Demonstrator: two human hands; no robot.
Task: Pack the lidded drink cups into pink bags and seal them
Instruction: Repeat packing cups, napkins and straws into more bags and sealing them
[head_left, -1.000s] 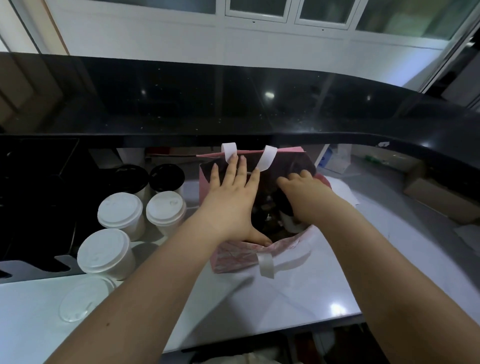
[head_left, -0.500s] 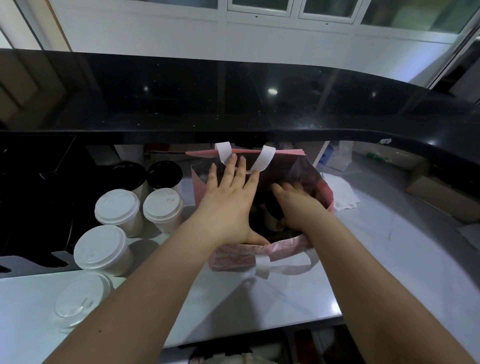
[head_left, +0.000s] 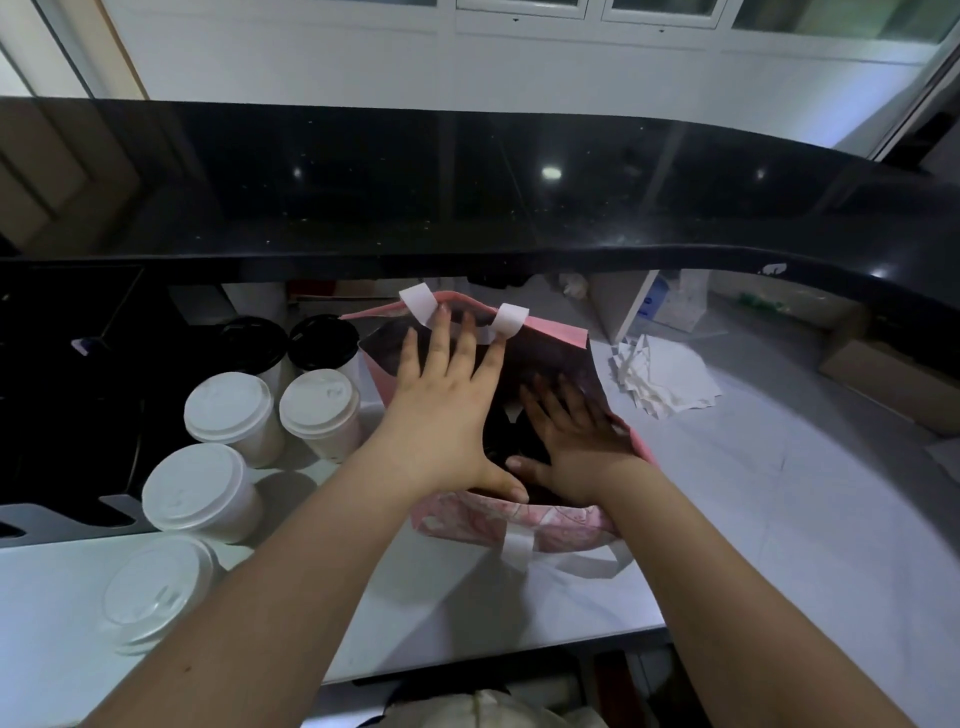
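Right hand (head_left: 576, 441) now deeper inside pink bag (head_left: 545, 525) than a second ago, fingers spread flat, pressing down on dark contents; no grasp visible. Left hand (head_left: 441, 410) stays splayed open over bag mouth, fingertips at far white handle (head_left: 511, 318), holding nothing. Judgement: cups being settled inside, sealing not yet started. Left of bag: 4 white-lidded cups (head_left: 234, 408), 2 black-lidded cups (head_left: 322, 340), close but touching nothing. Right of bag: loose paper napkins (head_left: 670, 384). Near handle (head_left: 592, 564) hangs outward, clear of bag mouth.
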